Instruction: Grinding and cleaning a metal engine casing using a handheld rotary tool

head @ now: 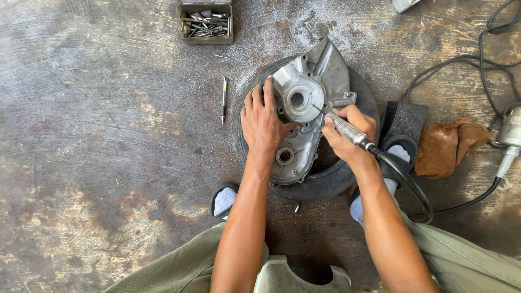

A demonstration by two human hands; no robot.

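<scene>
right hand (pixel 347 130): closed round a knurled metal handpiece (pixel 350 132), pen-style; thin bit (pixel 320 110) runs up-left from the fingers to the casing
left hand (pixel 264 122): flat, fingers spread, palm pressed down on the casing, holds nothing
casing (pixel 306 108): grey cast-metal engine cover, under the left palm, just left of the right hand; round hub with bore between the two hands, bit tip touches the hub edge
tire (pixel 325 182): black rubber ring under the casing, both wrists cross its near rim
flex shaft (pixel 404 176): black hose from rear of the handpiece, loops back past the right forearm
brown rag (pixel 448 145): right of the right hand, apart
pen-like tool (pixel 223 99): on the floor left of the left hand
tray of bits (pixel 205 23): beyond the left hand, well apart
</scene>
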